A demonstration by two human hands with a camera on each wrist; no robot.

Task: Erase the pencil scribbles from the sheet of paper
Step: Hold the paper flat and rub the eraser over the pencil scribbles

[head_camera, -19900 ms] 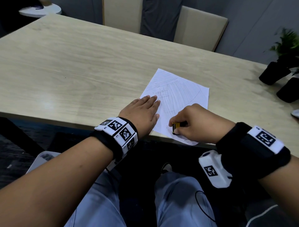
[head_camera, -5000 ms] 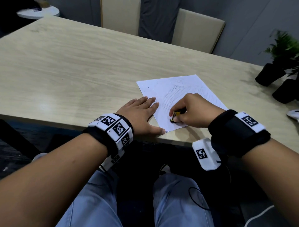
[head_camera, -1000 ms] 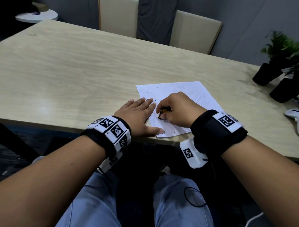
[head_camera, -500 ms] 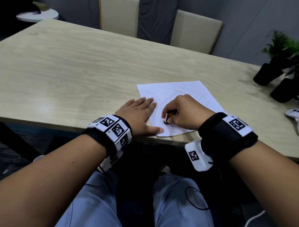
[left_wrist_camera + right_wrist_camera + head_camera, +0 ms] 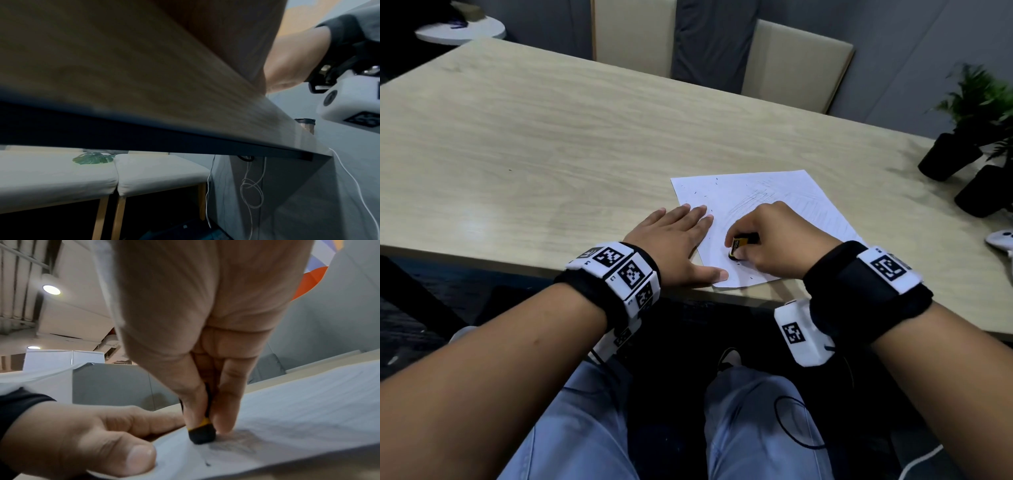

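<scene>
A white sheet of paper (image 5: 726, 198) with faint pencil scribbles (image 5: 756, 197) lies near the table's front edge. My right hand (image 5: 770, 240) pinches a black eraser in a yellow sleeve (image 5: 739, 244), its black tip pressed on the sheet's near part. In the right wrist view the eraser (image 5: 202, 433) stands on the paper (image 5: 308, 410) beside a grey smudge (image 5: 234, 446). My left hand (image 5: 674, 240) lies flat with straight fingers on the sheet's left edge, thumb (image 5: 131, 457) on the near corner. The left wrist view shows only the table edge (image 5: 144, 97) from below.
The sheet rests on a light wooden table (image 5: 534, 137). Black pots with plants (image 5: 955, 154) stand at the right edge, a white controller (image 5: 1001, 240) beside them. Two beige chairs (image 5: 798, 65) stand behind the table. Eraser crumbs (image 5: 705, 195) dot the paper.
Over the last second my right hand slid the eraser to the right and nearer on the sheet. Since the oldest frame the sheet has been turned. The left hand stays put.
</scene>
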